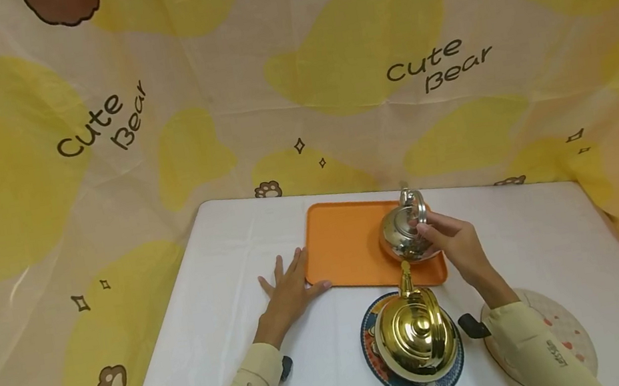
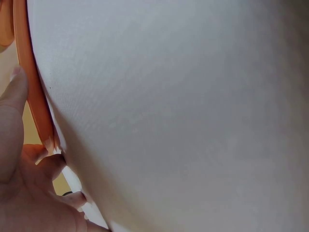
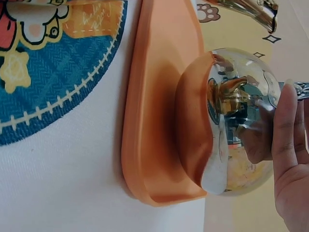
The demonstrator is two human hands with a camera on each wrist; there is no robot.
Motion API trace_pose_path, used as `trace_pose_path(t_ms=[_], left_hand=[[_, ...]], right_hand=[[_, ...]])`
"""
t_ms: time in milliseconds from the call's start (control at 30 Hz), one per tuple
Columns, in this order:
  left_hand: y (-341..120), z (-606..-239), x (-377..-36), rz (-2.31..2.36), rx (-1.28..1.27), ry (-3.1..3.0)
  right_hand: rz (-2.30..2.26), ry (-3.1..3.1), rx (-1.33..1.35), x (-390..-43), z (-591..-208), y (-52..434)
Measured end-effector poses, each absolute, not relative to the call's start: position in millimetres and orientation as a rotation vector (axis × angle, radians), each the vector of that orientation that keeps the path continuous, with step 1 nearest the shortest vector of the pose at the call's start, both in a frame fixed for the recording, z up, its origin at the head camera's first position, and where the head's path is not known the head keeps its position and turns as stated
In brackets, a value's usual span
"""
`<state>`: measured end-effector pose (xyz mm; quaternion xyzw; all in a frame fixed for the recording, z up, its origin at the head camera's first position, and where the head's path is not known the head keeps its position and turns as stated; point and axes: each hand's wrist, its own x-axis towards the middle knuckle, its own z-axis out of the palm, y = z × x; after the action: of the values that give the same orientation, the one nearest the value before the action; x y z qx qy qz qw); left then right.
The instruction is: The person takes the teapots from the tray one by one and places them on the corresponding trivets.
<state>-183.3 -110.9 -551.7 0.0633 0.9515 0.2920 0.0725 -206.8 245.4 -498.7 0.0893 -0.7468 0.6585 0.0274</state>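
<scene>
A shiny silver teapot (image 1: 397, 233) is at the right end of an orange tray (image 1: 341, 242), its spout towards the back. My right hand (image 1: 465, 248) holds its arched handle between thumb and fingers. In the right wrist view, the polished teapot (image 3: 241, 140) shows reflections, close over the tray floor (image 3: 159, 130). My left hand (image 1: 288, 296) lies with fingers spread at the tray's left edge, and its thumb touches the front left corner. In the left wrist view, the thumb (image 2: 14, 92) rests along the orange rim (image 2: 36, 92).
A gold teapot (image 1: 409, 346) stands in front of the tray on a round blue patterned mat (image 1: 377, 371), its spout pointing at the tray. A round beige mat (image 1: 574, 330) lies partly under my right forearm. Behind the white table hangs a printed cloth (image 1: 326, 69).
</scene>
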Motion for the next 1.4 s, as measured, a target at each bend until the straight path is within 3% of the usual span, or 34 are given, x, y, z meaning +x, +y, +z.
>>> trace_pose_path(t_ms=[1400], left_hand=[[-111.4, -548.7, -185.5, 0.857, 0.191, 2.852]], right_hand=[[2.009, -2.178, 0.300, -181.6, -473.2, 267.8]])
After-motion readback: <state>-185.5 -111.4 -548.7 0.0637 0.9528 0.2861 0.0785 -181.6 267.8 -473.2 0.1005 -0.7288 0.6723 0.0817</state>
